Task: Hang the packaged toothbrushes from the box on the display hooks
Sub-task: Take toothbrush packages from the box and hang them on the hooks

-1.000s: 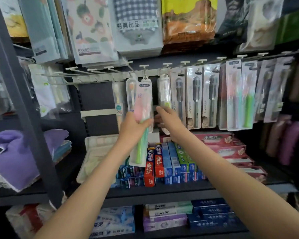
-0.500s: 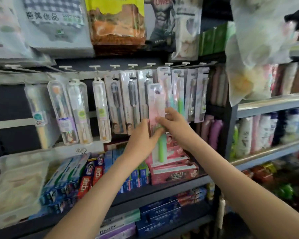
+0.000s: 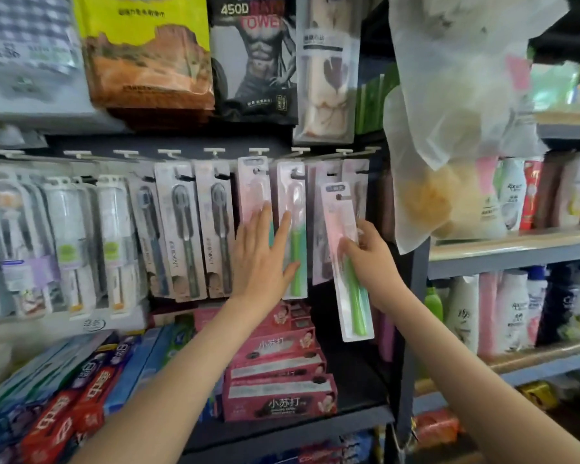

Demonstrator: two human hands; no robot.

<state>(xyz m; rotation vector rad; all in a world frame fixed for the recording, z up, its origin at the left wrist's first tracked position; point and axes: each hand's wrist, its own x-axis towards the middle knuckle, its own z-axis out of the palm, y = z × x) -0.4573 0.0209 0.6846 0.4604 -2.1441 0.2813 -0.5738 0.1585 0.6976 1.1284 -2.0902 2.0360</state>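
My right hand [image 3: 370, 259] grips a packaged toothbrush [image 3: 347, 262], pink card with a green handle, tilted and held in front of the rightmost hanging packs. My left hand [image 3: 262, 259] lies flat with fingers spread against two hung pink-and-green toothbrush packs [image 3: 292, 229]. A row of white display hooks [image 3: 258, 151] runs along the rail above, most carrying packs. Grey toothbrush packs [image 3: 181, 232] hang further left. No box is in view.
Toothpaste cartons [image 3: 278, 380] are stacked on the shelf below the hooks. Towel packs [image 3: 252, 55] hang above. A translucent plastic bag [image 3: 456, 128] hangs at the right beside a dark upright post [image 3: 412, 329]; bottles [image 3: 509, 309] fill the right shelves.
The view swung right along the rail. My left hand let go of the pack and now presses on the hung packs; my right hand alone carries the pack further right.
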